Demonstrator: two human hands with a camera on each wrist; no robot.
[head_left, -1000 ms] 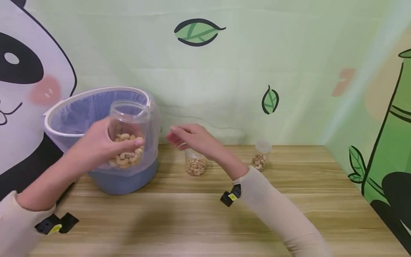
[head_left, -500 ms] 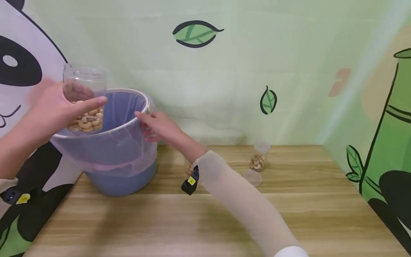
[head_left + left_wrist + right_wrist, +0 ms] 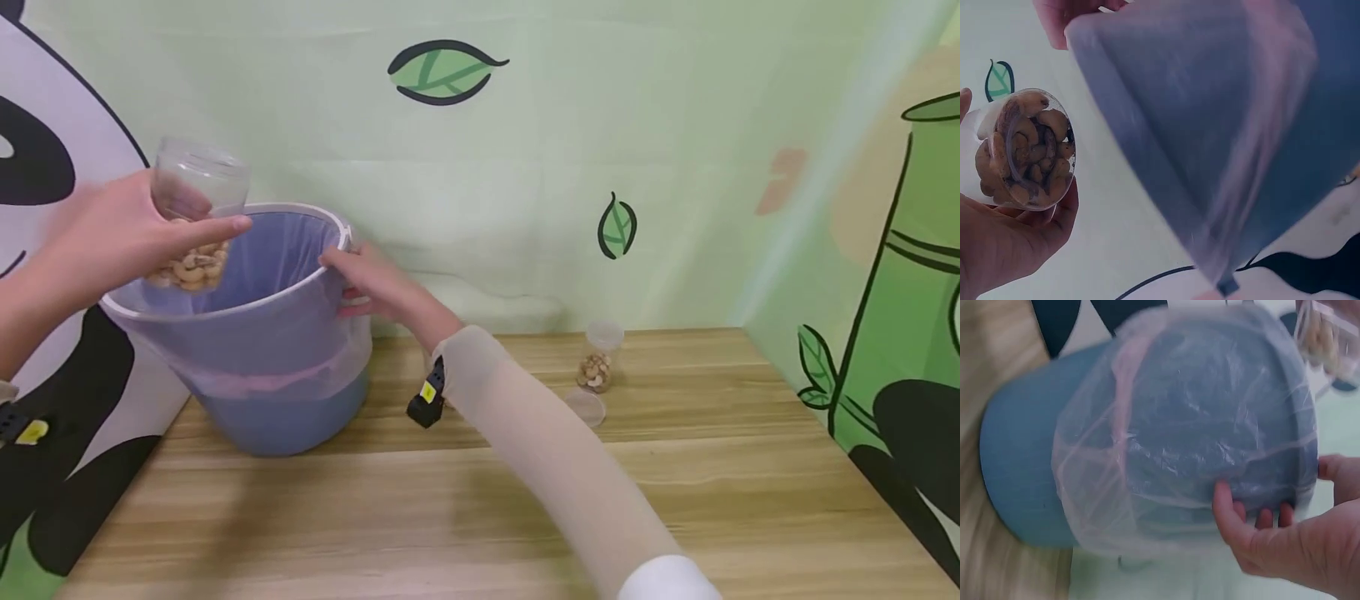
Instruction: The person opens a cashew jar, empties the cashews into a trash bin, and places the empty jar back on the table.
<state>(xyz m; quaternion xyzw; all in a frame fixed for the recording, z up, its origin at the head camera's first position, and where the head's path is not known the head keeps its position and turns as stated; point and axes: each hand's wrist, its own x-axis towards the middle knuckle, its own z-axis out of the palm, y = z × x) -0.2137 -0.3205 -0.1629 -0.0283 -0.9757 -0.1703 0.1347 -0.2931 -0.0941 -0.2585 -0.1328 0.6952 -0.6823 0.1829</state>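
My left hand [image 3: 112, 237] grips a clear jar [image 3: 201, 179] partly filled with cashews [image 3: 191, 268], holding it above the left side of the blue trash bin [image 3: 281, 425]. The jar leans slightly, and its mouth faces up. In the left wrist view, cashews [image 3: 1029, 150] show through the jar's bottom. My right hand [image 3: 382, 287] holds the bin's rim on the right side. The right wrist view shows its thumb at the rim and its fingers [image 3: 1232, 519] against the outside, over the translucent liner bag [image 3: 1172, 425].
On the wooden table [image 3: 480, 517], a small lidded jar of nuts [image 3: 596, 371] stands at the back right. A clear round lid [image 3: 585, 407] lies in front of it. My right forearm hides most of another jar. A printed backdrop [image 3: 540, 108] closes off the back.
My left hand has carried the jar left and up over the bin. My right hand has moved left and taken hold of the bin's rim. The lid has come into sight.
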